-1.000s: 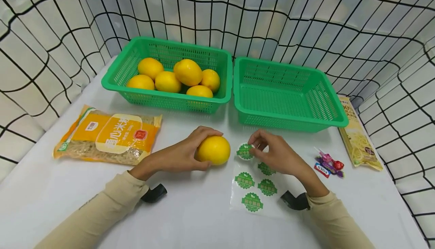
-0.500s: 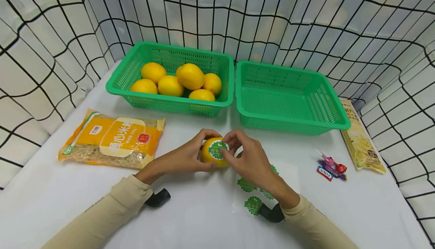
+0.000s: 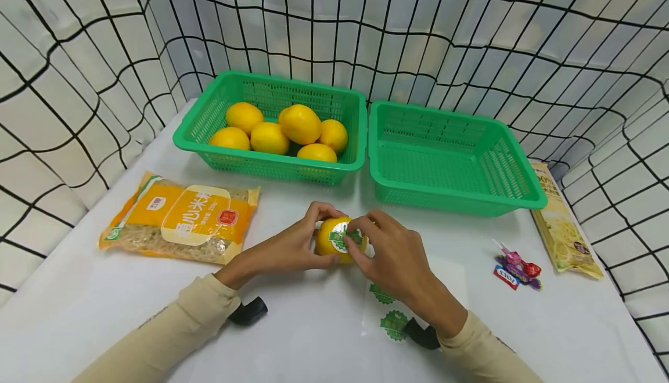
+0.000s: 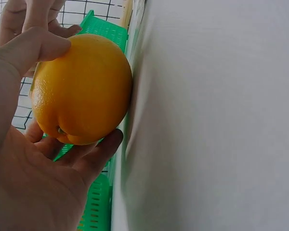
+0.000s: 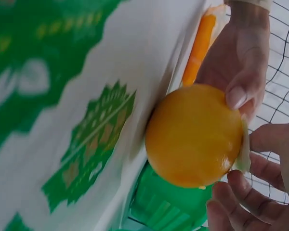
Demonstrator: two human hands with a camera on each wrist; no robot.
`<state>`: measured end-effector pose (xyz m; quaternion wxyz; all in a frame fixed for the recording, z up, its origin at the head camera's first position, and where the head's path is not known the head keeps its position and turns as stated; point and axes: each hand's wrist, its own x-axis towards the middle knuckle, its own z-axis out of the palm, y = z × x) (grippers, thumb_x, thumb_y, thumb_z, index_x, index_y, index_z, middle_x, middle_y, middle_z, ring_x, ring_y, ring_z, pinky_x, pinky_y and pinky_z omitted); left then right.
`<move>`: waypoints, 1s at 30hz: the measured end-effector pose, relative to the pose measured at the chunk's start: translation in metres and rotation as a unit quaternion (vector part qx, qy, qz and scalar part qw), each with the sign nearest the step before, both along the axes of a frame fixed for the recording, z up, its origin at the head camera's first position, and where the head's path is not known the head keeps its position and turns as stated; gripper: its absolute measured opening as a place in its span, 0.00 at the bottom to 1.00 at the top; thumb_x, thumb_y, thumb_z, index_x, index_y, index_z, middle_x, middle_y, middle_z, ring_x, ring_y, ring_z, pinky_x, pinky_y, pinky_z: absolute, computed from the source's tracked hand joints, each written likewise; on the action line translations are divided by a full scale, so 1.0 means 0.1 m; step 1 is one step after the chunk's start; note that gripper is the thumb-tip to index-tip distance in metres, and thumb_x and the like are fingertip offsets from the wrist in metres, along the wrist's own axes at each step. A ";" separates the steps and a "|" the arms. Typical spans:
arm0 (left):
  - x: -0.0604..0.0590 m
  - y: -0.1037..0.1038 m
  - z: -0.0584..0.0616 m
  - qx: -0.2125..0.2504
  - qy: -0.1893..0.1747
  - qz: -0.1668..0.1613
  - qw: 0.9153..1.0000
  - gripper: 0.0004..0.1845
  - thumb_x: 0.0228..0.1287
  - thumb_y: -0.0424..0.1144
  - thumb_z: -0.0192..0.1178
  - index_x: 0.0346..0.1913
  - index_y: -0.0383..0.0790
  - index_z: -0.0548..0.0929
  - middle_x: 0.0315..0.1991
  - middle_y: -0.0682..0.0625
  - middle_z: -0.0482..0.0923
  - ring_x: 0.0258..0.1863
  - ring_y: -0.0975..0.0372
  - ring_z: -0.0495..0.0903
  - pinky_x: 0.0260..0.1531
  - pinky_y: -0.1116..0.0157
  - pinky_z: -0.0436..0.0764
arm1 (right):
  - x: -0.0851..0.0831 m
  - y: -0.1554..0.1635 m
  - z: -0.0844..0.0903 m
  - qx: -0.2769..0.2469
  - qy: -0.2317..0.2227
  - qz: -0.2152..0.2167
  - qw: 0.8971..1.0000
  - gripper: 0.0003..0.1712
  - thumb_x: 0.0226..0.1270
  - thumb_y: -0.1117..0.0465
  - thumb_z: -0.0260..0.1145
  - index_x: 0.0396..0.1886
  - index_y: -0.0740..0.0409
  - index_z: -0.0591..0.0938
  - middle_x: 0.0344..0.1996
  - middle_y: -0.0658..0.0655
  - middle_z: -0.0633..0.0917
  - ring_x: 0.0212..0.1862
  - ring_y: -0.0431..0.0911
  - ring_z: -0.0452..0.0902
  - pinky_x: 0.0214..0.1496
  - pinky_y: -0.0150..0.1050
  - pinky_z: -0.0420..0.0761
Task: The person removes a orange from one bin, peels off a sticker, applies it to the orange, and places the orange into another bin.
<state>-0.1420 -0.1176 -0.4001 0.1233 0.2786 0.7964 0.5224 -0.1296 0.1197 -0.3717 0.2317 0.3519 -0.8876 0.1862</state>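
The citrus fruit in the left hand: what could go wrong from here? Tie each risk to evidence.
The green sticker might crease: the citrus fruit is curved, and the right wrist view suggests the sticker isn't lying fully flat. The round fruit could roll if the left hand eased its grip. The right hand reaches across the sticker sheet and might nudge it.

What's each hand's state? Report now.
Left hand: closed, holding the yellow fruit.
Right hand: touching the green sticker; pinching or just pressing, cannot tell.
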 end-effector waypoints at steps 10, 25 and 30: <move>0.02 -0.03 0.03 -0.016 0.011 0.025 1.000 0.38 0.67 0.43 0.75 0.71 0.44 0.62 0.72 0.48 0.67 0.72 0.49 0.69 0.71 0.47 0.73 | -0.14 0.11 -0.01 -0.004 0.032 0.060 0.998 0.13 0.62 0.54 0.82 0.42 0.51 0.88 0.46 0.51 0.86 0.47 0.46 0.82 0.29 0.38 0.86; -0.05 -0.04 0.09 0.027 0.025 0.065 0.997 0.06 0.79 0.41 0.63 0.49 0.46 0.76 0.67 0.48 0.79 0.67 0.52 0.78 0.56 0.53 0.85 | -0.19 0.14 -0.03 -0.001 0.054 0.073 0.996 0.12 0.63 0.55 0.81 0.43 0.53 0.91 0.43 0.49 0.92 0.47 0.45 0.87 0.52 0.43 0.88; -0.04 -0.05 0.09 0.023 0.026 0.073 0.997 0.05 0.79 0.41 0.64 0.49 0.47 0.79 0.67 0.49 0.81 0.66 0.52 0.79 0.54 0.53 0.86 | -0.19 0.14 -0.03 -0.003 0.067 0.071 0.995 0.06 0.64 0.57 0.80 0.38 0.52 0.93 0.39 0.47 0.92 0.45 0.44 0.86 0.53 0.42 0.87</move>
